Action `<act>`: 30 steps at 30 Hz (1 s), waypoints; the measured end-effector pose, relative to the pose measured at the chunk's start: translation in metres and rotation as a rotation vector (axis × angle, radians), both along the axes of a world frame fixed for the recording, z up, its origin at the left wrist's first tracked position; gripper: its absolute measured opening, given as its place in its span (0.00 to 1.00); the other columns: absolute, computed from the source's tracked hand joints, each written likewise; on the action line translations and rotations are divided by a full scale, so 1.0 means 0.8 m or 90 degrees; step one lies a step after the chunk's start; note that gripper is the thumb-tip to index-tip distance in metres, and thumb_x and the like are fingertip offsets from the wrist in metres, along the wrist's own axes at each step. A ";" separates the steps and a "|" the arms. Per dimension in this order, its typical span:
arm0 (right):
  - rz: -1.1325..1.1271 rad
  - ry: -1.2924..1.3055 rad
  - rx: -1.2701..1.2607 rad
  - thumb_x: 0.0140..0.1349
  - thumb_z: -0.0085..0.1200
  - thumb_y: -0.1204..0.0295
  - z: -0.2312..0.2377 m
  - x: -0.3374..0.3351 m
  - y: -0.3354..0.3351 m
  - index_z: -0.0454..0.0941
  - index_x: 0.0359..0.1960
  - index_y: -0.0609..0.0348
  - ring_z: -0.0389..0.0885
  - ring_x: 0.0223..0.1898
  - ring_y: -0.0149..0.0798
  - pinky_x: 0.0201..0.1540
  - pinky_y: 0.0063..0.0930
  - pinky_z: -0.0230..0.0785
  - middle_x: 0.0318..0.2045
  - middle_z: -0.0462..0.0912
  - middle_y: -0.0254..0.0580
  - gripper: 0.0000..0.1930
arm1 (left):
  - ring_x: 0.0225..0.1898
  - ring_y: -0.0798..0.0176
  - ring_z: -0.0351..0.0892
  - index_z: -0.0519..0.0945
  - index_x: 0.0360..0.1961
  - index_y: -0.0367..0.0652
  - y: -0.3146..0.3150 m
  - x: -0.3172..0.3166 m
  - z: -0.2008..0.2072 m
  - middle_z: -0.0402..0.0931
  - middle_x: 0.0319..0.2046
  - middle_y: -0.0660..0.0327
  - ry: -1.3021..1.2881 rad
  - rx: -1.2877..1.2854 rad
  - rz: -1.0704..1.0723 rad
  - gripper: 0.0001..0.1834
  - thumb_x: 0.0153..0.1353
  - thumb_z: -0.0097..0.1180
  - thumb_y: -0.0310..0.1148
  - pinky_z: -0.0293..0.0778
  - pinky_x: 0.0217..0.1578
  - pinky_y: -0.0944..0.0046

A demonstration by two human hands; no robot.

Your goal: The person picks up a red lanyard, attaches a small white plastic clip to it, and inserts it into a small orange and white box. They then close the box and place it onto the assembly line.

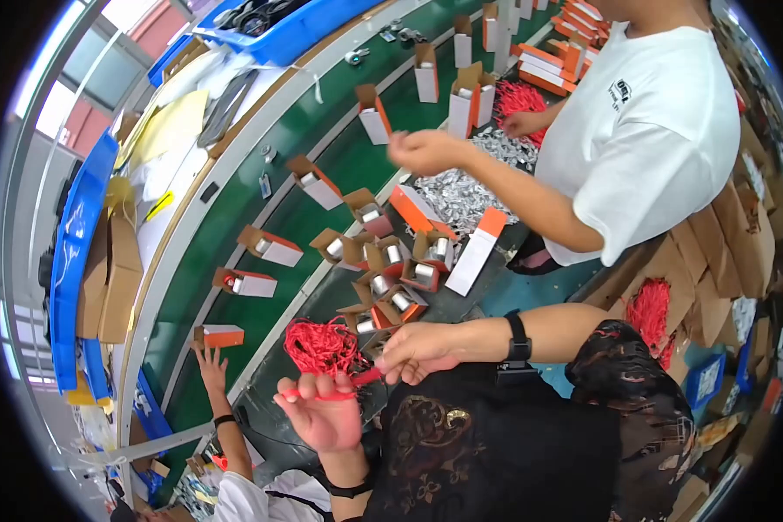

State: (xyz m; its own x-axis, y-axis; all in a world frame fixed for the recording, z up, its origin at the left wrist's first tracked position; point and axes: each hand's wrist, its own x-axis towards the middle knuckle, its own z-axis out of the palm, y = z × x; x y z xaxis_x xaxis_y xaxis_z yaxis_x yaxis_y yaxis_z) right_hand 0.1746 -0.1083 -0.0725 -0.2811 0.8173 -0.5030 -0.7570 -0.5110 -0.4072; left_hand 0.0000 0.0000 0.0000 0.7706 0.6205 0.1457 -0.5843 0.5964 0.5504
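Observation:
My left hand (320, 416) is curled, palm up, round a red strap (365, 377). My right hand (416, 351), with a black watch on its wrist, pinches the other end, so the strap spans the short gap between both hands. Just beyond them a tangled heap of red straps (322, 345) lies on the dark worktop. Beside the heap, close past my right hand, stands a cluster of open orange and white boxes (398, 304) with silver-white cylinders inside. A long closed box (477, 252) lies to their right.
A green conveyor (278, 222) curves past, carrying a row of open boxes (270, 247). A co-worker in a white shirt (644, 139) reaches over a pile of small silver packets (465, 198). Another person's hand (211, 370) touches a box at lower left. Blue bins (83, 261) stand far left.

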 end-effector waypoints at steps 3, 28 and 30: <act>0.094 -0.087 0.023 0.65 0.61 0.61 -0.017 0.012 -0.005 0.80 0.38 0.55 0.81 0.25 0.26 0.30 0.21 0.75 0.30 0.86 0.35 0.11 | 0.21 0.75 0.62 0.68 0.38 0.50 -0.014 0.018 0.012 0.66 0.24 0.67 0.018 -0.090 -0.031 0.13 0.76 0.43 0.46 0.60 0.25 0.72; -0.328 -1.164 -0.239 0.54 0.62 0.68 -0.272 0.331 -0.036 0.85 0.35 0.57 0.85 0.36 0.51 0.41 0.42 0.76 0.33 0.86 0.51 0.09 | 0.27 0.67 0.81 0.70 0.46 0.40 -0.039 -0.011 -0.003 0.84 0.34 0.54 0.506 0.108 0.128 0.10 0.67 0.57 0.26 0.75 0.28 0.70; -0.383 -0.961 -0.247 0.56 0.62 0.69 -0.278 0.340 -0.046 0.85 0.35 0.58 0.84 0.34 0.45 0.39 0.38 0.75 0.32 0.86 0.47 0.08 | 0.27 0.67 0.81 0.72 0.46 0.41 -0.031 -0.008 -0.008 0.84 0.35 0.55 0.477 0.068 0.142 0.10 0.67 0.58 0.28 0.75 0.28 0.69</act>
State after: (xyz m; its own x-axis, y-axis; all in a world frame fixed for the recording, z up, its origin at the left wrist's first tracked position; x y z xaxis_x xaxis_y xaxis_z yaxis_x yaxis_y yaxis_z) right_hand 0.4468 -0.1455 -0.2952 0.8990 0.3918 -0.1957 0.0589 -0.5509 -0.8325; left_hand -0.0060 -0.0248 -0.0060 0.5455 0.7841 -0.2959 -0.1347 0.4305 0.8925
